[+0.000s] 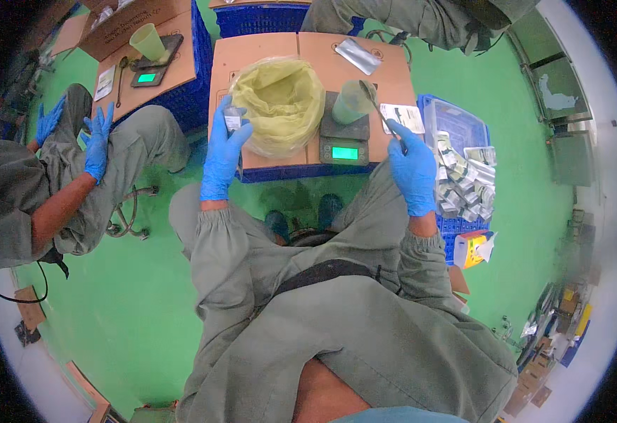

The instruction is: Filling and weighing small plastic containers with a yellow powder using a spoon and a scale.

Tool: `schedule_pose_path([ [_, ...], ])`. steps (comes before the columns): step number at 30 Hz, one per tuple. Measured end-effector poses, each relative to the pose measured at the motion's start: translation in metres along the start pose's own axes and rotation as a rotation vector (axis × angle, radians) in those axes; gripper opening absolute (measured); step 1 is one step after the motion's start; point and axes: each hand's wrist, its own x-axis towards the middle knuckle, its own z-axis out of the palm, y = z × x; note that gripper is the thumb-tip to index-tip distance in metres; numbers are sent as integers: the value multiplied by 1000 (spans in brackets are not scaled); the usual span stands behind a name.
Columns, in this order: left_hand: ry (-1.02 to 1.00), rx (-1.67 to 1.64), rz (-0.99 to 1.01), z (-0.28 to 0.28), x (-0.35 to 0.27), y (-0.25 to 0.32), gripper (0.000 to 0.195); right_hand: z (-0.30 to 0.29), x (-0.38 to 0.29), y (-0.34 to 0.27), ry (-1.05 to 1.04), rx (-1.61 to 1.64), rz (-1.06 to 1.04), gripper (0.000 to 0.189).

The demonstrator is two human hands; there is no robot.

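My left hand [220,150], in a blue glove, grips a small container with a white label [233,120] beside the left edge of the yellow plastic bag [308,124]. What the container holds cannot be made out. In my gloved right hand [413,166] is a long-handled spoon [378,106], its bowl at the rim of a translucent green plastic cup [348,108]. That cup rests on a black digital scale [344,136] with a lit green display. Right of the scale lies a printed card [411,119], partly behind my right hand.
A silver pouch [358,55] lies on the cardboard tabletop [266,45]. To the right, a clear plastic bin [453,119] holds several small foil pouches [464,182]. At left sits a person in blue gloves [97,148], near another scale [147,78] and cup [147,42].
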Motion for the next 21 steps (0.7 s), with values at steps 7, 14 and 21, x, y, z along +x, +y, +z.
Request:
schedule_pose_path([
  [7,1,-4,-3,0,0,1,67,-4,1,-5,-39,-42,35,31],
  [14,4,39,0,1,-2,4,68,6,3,-23,51,60,-52,30],
  [21,1,15,-13,1,-1,3,69,99,21,-60,-112,100,-220,29],
])
